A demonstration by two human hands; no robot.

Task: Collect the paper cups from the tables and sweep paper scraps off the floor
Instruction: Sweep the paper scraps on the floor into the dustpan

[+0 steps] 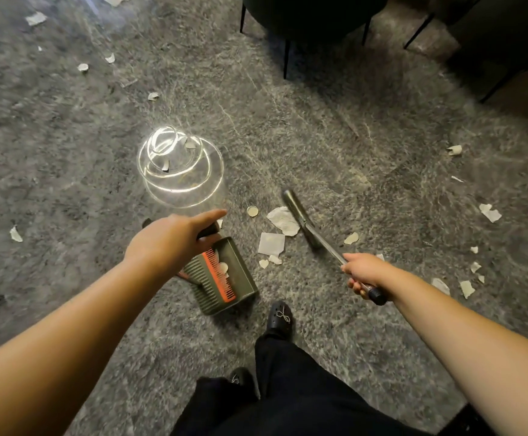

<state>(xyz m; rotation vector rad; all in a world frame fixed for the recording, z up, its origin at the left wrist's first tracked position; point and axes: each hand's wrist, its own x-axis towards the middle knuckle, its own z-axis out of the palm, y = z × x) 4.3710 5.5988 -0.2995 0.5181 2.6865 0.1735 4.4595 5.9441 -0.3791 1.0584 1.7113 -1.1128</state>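
Note:
My left hand [174, 239] grips the dark handle of an olive-green dustpan [240, 278] with an orange comb strip; the pan stands on the grey floor with a scrap or two inside. My right hand [368, 272] grips the metal broom handle [328, 243], and the broom head [297, 212] rests on the floor beside a cluster of white paper scraps [283, 220]. A square scrap [271, 243] and small bits lie between pan and broom. A round cap-like disc [252, 211] lies just beyond them.
Torn paper scraps are scattered across the floor, at the right [490, 213] and far left [15, 234]. Dark chairs with thin legs [286, 58] stand at the top. A bright lamp reflection [177, 166] glares on the floor. My black shoe [280, 319] is near the pan.

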